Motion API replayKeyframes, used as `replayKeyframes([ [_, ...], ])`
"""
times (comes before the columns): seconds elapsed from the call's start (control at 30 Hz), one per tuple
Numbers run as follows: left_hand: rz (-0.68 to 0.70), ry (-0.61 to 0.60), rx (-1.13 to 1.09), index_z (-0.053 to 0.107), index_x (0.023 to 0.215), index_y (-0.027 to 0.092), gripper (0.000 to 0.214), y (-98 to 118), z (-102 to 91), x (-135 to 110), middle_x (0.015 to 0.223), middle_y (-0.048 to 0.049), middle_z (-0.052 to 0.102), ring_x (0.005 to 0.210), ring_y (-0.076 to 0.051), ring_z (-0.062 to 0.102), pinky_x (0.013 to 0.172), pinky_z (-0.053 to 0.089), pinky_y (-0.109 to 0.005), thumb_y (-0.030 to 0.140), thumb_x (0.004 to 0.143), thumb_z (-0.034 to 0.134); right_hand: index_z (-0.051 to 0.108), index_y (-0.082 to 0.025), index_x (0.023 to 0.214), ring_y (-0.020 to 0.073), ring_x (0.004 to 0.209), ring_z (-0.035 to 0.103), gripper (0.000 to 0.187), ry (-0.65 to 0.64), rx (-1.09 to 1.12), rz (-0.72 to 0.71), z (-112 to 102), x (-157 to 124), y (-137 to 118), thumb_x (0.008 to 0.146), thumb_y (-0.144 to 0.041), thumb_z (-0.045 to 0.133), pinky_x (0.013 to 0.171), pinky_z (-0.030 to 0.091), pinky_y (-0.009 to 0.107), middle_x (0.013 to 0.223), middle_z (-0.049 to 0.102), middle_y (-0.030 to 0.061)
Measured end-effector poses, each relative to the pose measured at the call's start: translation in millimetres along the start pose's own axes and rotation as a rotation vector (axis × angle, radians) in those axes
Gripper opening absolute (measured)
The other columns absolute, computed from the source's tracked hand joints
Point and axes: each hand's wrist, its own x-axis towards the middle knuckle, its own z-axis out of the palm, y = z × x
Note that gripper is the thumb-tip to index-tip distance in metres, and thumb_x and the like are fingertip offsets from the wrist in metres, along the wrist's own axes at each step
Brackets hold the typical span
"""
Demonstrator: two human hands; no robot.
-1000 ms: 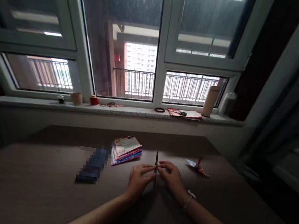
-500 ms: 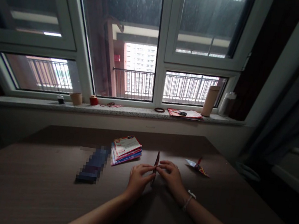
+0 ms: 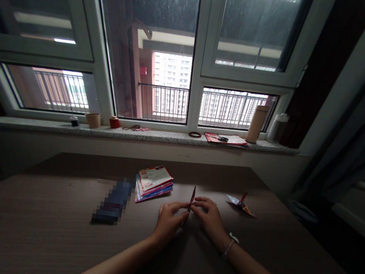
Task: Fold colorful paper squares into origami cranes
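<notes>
Both of my hands meet at the middle of the dark wooden table [image 3: 34, 229]. Between them stands a narrow folded piece of red paper [image 3: 192, 195], its tip pointing up. My left hand [image 3: 167, 222] pinches the paper from the left with thumb and forefinger. My right hand [image 3: 209, 217], a pale band on its wrist, pinches it from the right. A folded paper figure [image 3: 241, 204] with spread wings lies on the table to the right of my hands.
A stack of coloured paper sheets [image 3: 154, 182] lies left of my hands, beside a blurred dark flat object [image 3: 113, 203]. The windowsill [image 3: 155, 136] carries a cup [image 3: 93, 120], a red pot [image 3: 114, 122], papers [image 3: 226, 139] and two tall flasks [image 3: 256, 123]. A curtain [image 3: 360, 113] hangs at the right.
The red paper's tip has tilted slightly to the right between my fingertips. My hands stay in the same spot.
</notes>
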Motion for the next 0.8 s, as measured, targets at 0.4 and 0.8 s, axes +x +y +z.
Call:
replayKeyframes([
  [0.4,-0.09,-0.008,-0.029,0.073,0.101,0.022,0.028,9,-0.9,0,0.104,-0.0053,0.075,0.105,-0.026,0.064,0.116,0.009,-0.053,0.021,0.077,0.057,0.075,-0.022,0.077,0.0274,0.108,0.054,0.024,0.002,-0.028,-0.022,1,0,-2,0.075,-0.044,0.066,0.1,0.036,0.042,0.103,0.068,0.0083],
  [0.8,0.008,0.054,-0.013,0.075,0.083,0.023,0.018,-3,-0.2,10,0.096,-0.0045,0.074,0.103,-0.026,0.06,0.1,0.038,-0.041,0.035,0.074,0.065,0.075,-0.024,0.075,0.0271,0.11,0.052,0.022,-0.017,-0.055,-0.032,0,-2,-10,0.075,-0.045,0.068,0.101,0.036,0.043,0.103,0.067,0.0072],
])
